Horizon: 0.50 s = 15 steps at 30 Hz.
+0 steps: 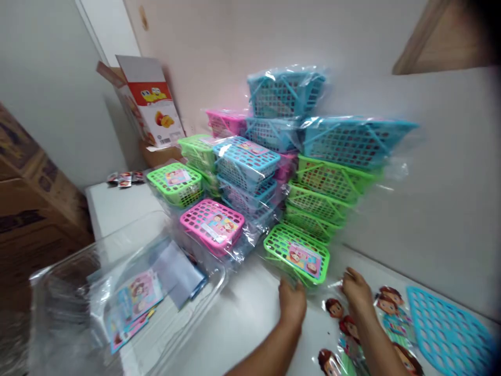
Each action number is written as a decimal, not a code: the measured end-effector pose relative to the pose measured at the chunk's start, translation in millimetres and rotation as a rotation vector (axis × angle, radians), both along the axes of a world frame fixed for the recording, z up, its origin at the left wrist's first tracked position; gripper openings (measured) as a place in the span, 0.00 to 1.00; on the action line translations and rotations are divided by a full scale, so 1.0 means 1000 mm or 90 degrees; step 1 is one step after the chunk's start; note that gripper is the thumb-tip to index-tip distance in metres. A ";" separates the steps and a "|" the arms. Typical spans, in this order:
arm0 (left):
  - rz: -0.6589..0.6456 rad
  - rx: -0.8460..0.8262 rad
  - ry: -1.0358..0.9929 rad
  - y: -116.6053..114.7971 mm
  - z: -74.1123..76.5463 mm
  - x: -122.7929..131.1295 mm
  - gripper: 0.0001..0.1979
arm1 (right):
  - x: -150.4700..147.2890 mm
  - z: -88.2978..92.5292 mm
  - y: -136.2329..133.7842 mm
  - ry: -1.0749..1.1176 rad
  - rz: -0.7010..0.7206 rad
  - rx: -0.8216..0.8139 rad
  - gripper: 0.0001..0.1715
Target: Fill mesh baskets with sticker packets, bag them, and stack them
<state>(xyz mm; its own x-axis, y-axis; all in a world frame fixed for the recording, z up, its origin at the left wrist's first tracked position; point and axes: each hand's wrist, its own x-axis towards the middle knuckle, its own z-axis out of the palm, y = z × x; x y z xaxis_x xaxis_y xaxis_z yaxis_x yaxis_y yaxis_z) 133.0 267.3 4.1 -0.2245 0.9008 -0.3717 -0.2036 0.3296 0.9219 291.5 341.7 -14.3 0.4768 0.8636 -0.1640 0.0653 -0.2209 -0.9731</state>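
A green lidded plastic basket [296,255] with a pink cartoon label sits in a clear bag in front of the stacked baskets. At its near edge my left hand [293,303] has its fingers curled on the bag. My right hand [357,292] is to the right of the same basket, fingers bent and closed by the loose clear plastic; its grip is partly blurred. Beneath and around my right forearm lie cartoon figure packets [348,329] in clear wrap. A blue perforated lid [450,326] lies farther right.
Bagged blue baskets [352,141], green baskets [324,180] and a pink basket [213,222] stand stacked against the wall. A clear plastic tub [164,334] at left holds printed cards [136,300]. Beyond are an open carton [151,104] and small packets [125,179]; brown boxes [39,209] stand left.
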 end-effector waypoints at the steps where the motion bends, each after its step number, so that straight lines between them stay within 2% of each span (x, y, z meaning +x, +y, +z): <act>1: 0.019 -0.017 0.014 -0.017 0.019 -0.008 0.36 | 0.006 0.009 -0.007 -0.010 -0.022 -0.012 0.45; 3: 0.063 0.044 0.071 -0.046 0.068 -0.046 0.26 | 0.010 0.036 -0.026 -0.022 -0.054 -0.011 0.42; 4: 0.113 0.110 0.154 -0.054 0.095 -0.078 0.22 | 0.007 0.053 -0.037 -0.033 -0.057 -0.001 0.39; 6: 0.284 0.211 0.406 -0.051 0.149 -0.162 0.17 | -0.016 0.089 -0.057 -0.050 -0.029 0.009 0.33; 8: 0.420 0.195 0.471 -0.027 0.191 -0.259 0.18 | -0.061 0.125 -0.073 -0.019 0.066 0.002 0.33; 9: 0.467 0.176 0.487 -0.010 0.206 -0.305 0.19 | -0.090 0.142 -0.078 0.026 0.137 0.000 0.33; 11: 0.510 0.138 0.509 0.026 0.222 -0.385 0.24 | -0.157 0.169 -0.080 0.136 0.324 -0.004 0.32; 13: 0.502 0.109 0.513 0.059 0.225 -0.443 0.28 | -0.227 0.191 -0.072 0.228 0.442 -0.021 0.32; 15: 0.472 0.090 0.504 0.084 0.222 -0.479 0.32 | -0.291 0.208 -0.052 0.304 0.501 -0.036 0.31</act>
<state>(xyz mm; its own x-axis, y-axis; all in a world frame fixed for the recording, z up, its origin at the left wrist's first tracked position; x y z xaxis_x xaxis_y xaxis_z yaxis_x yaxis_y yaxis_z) -346.0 351.6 226.6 -0.8588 0.4661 0.2129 0.3589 0.2508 0.8990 0.3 289.5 193.4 -0.3738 0.8949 -0.2440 -0.1887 -0.3309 -0.9246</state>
